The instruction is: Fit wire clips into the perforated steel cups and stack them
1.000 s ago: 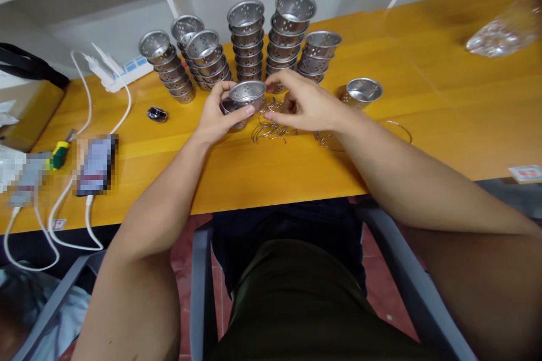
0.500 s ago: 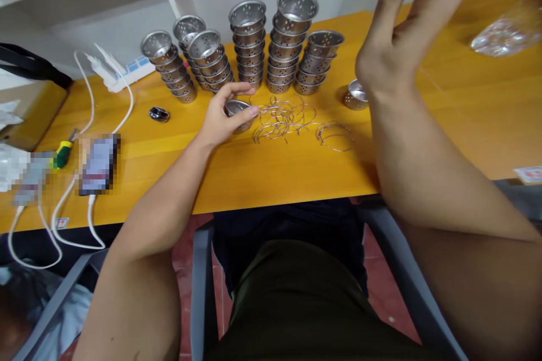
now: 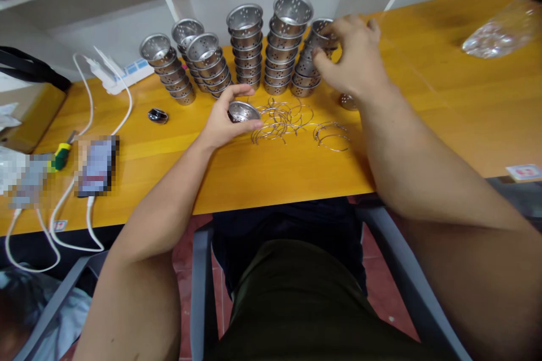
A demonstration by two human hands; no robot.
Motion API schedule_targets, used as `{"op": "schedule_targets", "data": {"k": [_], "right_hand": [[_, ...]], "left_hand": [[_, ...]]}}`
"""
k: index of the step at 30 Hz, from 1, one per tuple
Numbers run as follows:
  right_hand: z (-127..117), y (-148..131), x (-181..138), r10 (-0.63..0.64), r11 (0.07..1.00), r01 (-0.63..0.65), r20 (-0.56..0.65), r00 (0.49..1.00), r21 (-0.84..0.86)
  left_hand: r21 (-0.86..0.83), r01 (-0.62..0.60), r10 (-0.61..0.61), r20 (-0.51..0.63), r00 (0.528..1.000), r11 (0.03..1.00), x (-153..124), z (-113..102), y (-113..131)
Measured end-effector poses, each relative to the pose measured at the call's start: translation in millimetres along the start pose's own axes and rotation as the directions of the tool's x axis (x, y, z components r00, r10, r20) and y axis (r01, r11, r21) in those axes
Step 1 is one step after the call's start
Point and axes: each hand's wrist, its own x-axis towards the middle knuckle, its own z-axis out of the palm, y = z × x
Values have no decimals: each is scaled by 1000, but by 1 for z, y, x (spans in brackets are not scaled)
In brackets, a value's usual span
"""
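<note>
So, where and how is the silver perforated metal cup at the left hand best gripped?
Probably grip the cup just below its round rim, from the left, spanning its near and far sides: its mouth faces upward and its wall is curved, while tangled, thin silver curved wires lie close on its right.

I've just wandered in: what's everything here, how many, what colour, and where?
Cup stacks: six, silver, table back
Cups: two, silver; one in left hand, one partly hidden beside right forearm
Wire rings: several, silver, mid-table
Small object: one, black and silver, left
Blurred devices: two, greyish, left
Screwdriver: one, green-yellow, left
Power strip: one, white-blue, back left
Cables: several, white, left
Box: one, brown, far left
Plastic bag: one, clear, right
Table: one, orange-yellow, centre
Chair: one, grey, below
Left hand: one, bare, around a cup
Right hand: one, bare, at the rightmost stack
</note>
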Motion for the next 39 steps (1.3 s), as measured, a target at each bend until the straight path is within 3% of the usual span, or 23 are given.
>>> {"op": "schedule_targets", "data": {"k": [4, 6, 9, 11, 13, 16, 25, 27, 30, 32, 35, 37, 39], "right_hand": [[-15, -8, -11, -89, 995, 73, -275, 957, -66], [-21, -20, -18, -191, 982, 182, -314, 930, -57], [-17, -46, -31, -409, 891, 418, -88, 908, 178], [-5, -63, -40, -607, 753, 531, 99, 788, 389], [9, -73, -46, -703, 686, 553, 236, 671, 474], [20, -77, -51, -719, 686, 554, 322, 616, 472], [16, -78, -49, -658, 696, 432, 268, 704, 574], [22, -82, -51, -609, 715, 391, 243, 755, 580], [34, -88, -51, -459, 745, 282, 158, 874, 605], [42, -87, -49, -344, 720, 166, 140, 928, 674], [47, -73, -42, -259, 639, 26, 184, 948, 769], [45, -59, -38, -270, 665, 35, 196, 943, 746], [42, -47, -38, -320, 755, 111, 215, 923, 646]], "left_hand": [[20, -93, 93, 40, 995, 995, 1, 5, -24], [35, -134, 133, 23, 991, 990, 1, 8, -32], [39, -169, 169, -18, 985, 985, 2, 11, -33], [22, -168, 168, -6, 986, 986, 2, 11, -27], [-11, -157, 157, 34, 987, 988, 2, 9, -19], [-68, -145, 151, 100, 983, 987, 1, 8, -10], [-57, 3, 8, 203, 979, 998, 5, 14, 35], [-51, 28, -18, 182, 983, 998, 8, 12, 44], [-52, 79, -71, 151, 986, 995, 10, 12, 49], [-60, 106, -98, 134, 986, 993, 8, 12, 43], [-76, 135, -128, 92, 988, 988, 3, 11, 21], [-77, 152, -153, -1, 988, 985, 1, 8, -1], [-70, 158, -165, -108, 980, 985, 2, 4, -20]]}}
